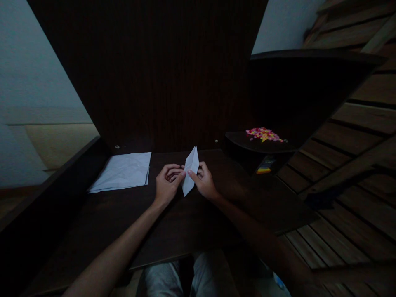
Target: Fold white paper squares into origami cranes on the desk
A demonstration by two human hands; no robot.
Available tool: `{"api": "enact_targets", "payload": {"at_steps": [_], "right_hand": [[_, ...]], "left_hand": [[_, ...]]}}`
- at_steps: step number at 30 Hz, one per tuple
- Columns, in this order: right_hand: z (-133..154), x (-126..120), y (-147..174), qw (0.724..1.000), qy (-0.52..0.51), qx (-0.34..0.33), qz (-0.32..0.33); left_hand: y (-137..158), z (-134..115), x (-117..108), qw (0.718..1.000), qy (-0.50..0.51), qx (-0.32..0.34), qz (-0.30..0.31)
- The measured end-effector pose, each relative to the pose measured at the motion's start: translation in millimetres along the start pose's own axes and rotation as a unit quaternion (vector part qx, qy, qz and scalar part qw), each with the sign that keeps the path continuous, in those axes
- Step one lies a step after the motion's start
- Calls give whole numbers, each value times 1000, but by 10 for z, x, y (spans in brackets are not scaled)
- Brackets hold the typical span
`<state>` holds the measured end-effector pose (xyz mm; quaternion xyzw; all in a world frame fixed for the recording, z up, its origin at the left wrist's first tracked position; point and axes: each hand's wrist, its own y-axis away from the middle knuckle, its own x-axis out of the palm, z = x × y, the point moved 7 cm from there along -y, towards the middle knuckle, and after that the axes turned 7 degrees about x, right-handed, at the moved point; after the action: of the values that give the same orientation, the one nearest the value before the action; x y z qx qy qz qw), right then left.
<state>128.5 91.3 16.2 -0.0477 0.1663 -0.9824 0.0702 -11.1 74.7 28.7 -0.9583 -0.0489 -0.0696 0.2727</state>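
A folded white paper [192, 160], narrow and pointed at its top and bottom, is held upright above the dark desk. My left hand [168, 180] pinches its left edge between thumb and curled fingers. On the other side, my right hand [204, 181] grips it with the thumb on the near face and the fingers behind, partly hidden by the paper. To the left of my hands lies a stack of white paper sheets [123, 171], creased on top.
The dark wooden desk [185, 227] has a tall back panel [170, 82] and a raised left side edge. On a small corner shelf [236, 140] at the right sits a pile of pink, red and yellow bits [264, 134]. Below it stands a small yellow-and-dark box [264, 166]. Wooden slats [355, 144] rise at the right.
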Motion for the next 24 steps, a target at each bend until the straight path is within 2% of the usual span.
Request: {"api": "enact_targets", "payload": {"at_steps": [6, 12, 16, 24], "right_hand": [[73, 38, 5, 999, -34, -5, 15], [20, -64, -18, 999, -26, -3, -27], [45, -56, -27, 999, -23, -3, -25], [43, -26, -39, 1000, -7, 19, -19]], "left_hand": [[68, -204, 8, 986, -115, 120, -8], [56, -354, 50, 962, -199, 185, 29], [31, -342, 61, 962, -205, 175, 50], [21, -239, 46, 978, -163, 120, 47]]}}
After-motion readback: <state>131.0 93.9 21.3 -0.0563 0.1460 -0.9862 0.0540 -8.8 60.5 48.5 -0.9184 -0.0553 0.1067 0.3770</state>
